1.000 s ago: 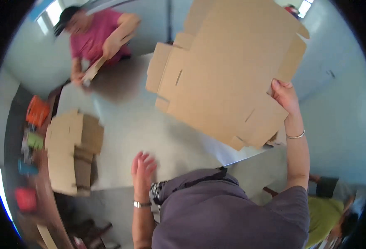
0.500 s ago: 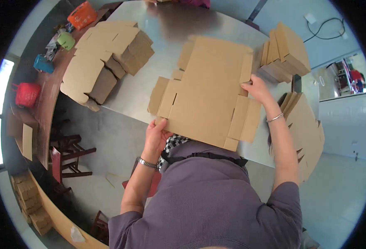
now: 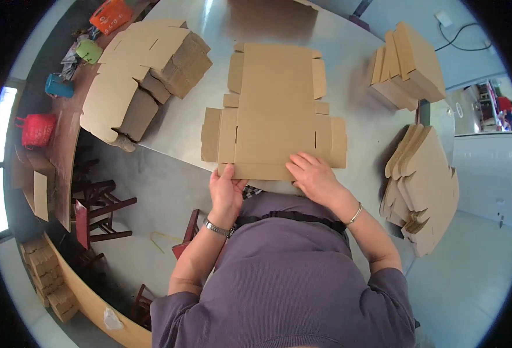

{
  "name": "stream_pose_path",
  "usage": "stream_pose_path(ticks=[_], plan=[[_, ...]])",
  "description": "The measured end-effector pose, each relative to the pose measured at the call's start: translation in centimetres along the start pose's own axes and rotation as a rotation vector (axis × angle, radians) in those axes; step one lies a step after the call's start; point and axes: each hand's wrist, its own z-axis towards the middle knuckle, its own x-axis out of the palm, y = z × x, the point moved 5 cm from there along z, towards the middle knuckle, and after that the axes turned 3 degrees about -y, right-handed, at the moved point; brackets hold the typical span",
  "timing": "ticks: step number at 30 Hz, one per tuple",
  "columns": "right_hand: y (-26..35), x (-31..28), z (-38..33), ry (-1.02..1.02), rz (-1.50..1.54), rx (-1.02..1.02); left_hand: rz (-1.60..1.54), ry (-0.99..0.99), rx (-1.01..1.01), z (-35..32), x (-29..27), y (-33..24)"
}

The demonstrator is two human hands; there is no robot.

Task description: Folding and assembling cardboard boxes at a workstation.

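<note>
A flat, unfolded cardboard box blank (image 3: pixel 279 98) lies on the metal table in front of me, its near edge at my waist. Slots and side flaps show along its left and right sides, and a crease runs along the near strip. My left hand (image 3: pixel 226 188) is closed on the near left corner, thumb on top and fingers underneath. My right hand (image 3: pixel 314 177) grips the near edge right of its middle, fingers bent over the top; its thumb is mostly hidden under the edge.
Stacked cardboard blanks (image 3: pixel 116 98) stand at the left of the metal table (image 3: pixel 180 127). Folded boxes (image 3: pixel 410 69) stand far right, with more flat blanks (image 3: pixel 424 185) nearer. Beyond the left gap are a wooden stool (image 3: pixel 102 211) and a bench with a red basket (image 3: pixel 37 129).
The blank has turned straight and come down flat on the table. My right hand has moved from its right side to the near edge; my left keeps the near left corner.
</note>
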Motion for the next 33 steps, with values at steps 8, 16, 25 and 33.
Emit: stream_pose_path(ticks=[8, 16, 25, 33], plan=[[-2.9, 1.0, 1.8, 0.020, 0.162, 0.116, 0.071, 0.253, -0.013, -0.9, -0.4, -0.8], [-4.1, 1.4, 2.7, -0.025, 0.258, 0.114, 0.398, 0.042, 0.070, 0.6, -1.7, -1.2], [-4.0, 1.1, 2.1, -0.112, 0.249, 0.123, 0.892, 0.012, 0.631, -0.8, -1.1, -3.0], [-3.6, 1.4, 1.4, -0.106, 0.200, 0.069, 1.245, 0.190, 0.939, -1.1, 2.2, -2.6]])
